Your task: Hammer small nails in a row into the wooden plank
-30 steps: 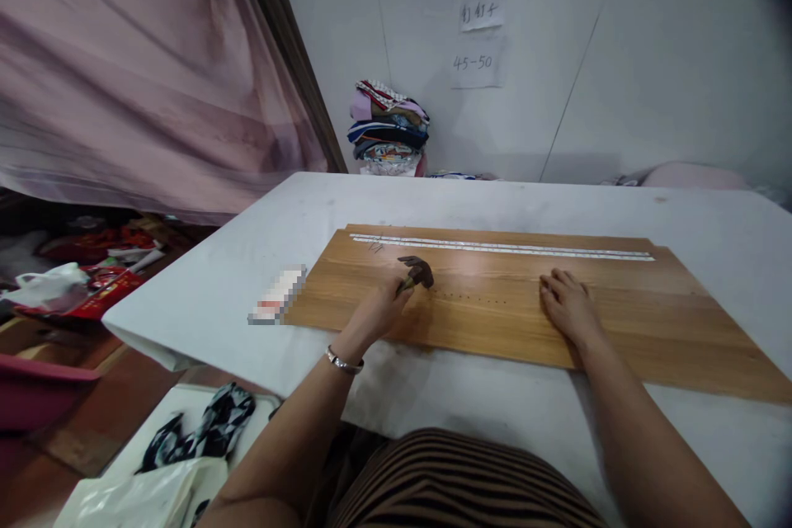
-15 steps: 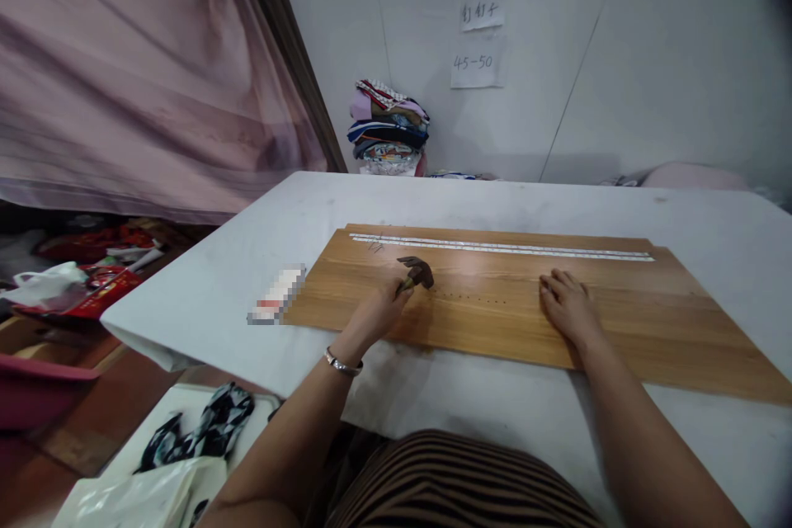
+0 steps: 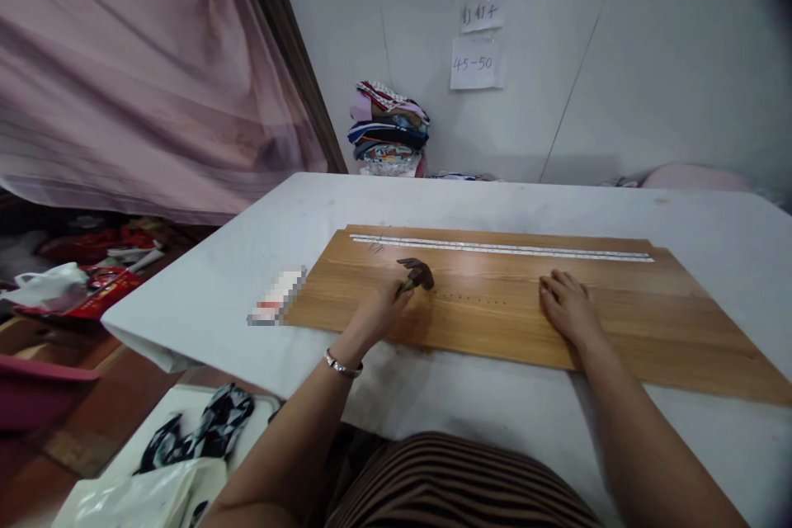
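Observation:
My left hand (image 3: 379,309) is closed round the handle of a claw hammer (image 3: 421,273), whose dark head is over the wooden board (image 3: 619,330). Just right of the hammer head, a row of small dark nail heads or dots (image 3: 473,298) runs across the board; I cannot tell which. My right hand (image 3: 569,305) lies on the board to the right of that row, fingers stretched out and holding nothing. Two white strips with fine markings (image 3: 501,248) lie along the board's far side. Some pen scribbles (image 3: 376,245) show near their left end.
The board lies on a white-covered table (image 3: 235,256). A blurred-out white and red object (image 3: 277,295) is left of the board. Folded clothes (image 3: 389,128) are stacked behind the table. A pink curtain (image 3: 142,58) hangs at left, and a patterned cloth (image 3: 204,429) lies on a low white surface.

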A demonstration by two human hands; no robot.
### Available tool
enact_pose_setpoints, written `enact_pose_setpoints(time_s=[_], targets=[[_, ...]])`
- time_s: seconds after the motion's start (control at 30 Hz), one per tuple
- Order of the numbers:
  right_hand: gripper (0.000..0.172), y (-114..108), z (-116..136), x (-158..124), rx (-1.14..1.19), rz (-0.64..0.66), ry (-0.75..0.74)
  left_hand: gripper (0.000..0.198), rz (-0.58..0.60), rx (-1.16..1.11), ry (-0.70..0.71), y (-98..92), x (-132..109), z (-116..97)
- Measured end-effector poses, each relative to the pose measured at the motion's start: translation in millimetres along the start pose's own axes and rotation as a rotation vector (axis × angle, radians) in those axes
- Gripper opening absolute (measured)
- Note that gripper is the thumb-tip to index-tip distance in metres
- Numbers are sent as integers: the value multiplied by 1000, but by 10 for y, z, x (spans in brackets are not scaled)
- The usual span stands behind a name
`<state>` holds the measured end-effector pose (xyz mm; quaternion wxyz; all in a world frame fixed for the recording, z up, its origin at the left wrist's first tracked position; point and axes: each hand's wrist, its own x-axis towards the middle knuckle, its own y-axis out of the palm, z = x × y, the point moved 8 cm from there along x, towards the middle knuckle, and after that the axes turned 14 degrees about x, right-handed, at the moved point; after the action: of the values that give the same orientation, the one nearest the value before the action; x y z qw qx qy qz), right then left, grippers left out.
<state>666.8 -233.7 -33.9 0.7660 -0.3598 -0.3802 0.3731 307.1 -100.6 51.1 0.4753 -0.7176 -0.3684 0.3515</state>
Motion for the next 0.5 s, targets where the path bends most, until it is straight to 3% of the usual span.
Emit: enact_pose_setpoints(time_s=[0.5], targets=[[42, -13, 24, -1, 27, -16, -16, 29, 27, 16, -18, 21, -8, -1]])
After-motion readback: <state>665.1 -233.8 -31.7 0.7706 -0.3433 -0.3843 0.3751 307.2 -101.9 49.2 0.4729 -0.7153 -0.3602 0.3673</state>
